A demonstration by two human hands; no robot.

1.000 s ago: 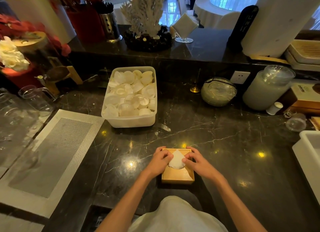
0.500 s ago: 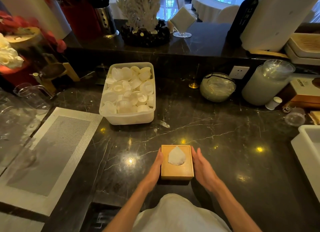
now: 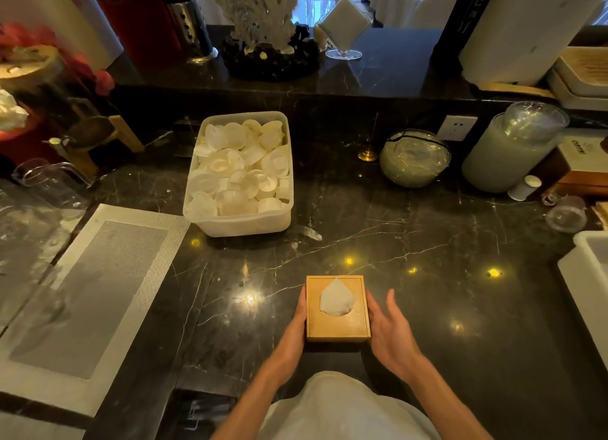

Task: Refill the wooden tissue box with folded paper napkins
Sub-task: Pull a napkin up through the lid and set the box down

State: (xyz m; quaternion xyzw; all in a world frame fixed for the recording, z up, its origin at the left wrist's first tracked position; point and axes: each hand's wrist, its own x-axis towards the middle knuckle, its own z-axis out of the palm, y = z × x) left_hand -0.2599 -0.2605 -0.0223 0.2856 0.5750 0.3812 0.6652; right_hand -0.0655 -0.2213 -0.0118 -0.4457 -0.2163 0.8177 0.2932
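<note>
Wooden tissue box [image 3: 337, 324] between flat left hand [image 3: 293, 329], right hand [image 3: 391, 332]

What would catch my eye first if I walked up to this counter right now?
Probably the small wooden box near the front edge of the dark marble counter, with a white napkin poking from its round opening. The left hand lies flat against one side of it, and the right hand is open beside the other. Farther back sits a white plastic tub heaped with pale, shell-like pieces.
</note>
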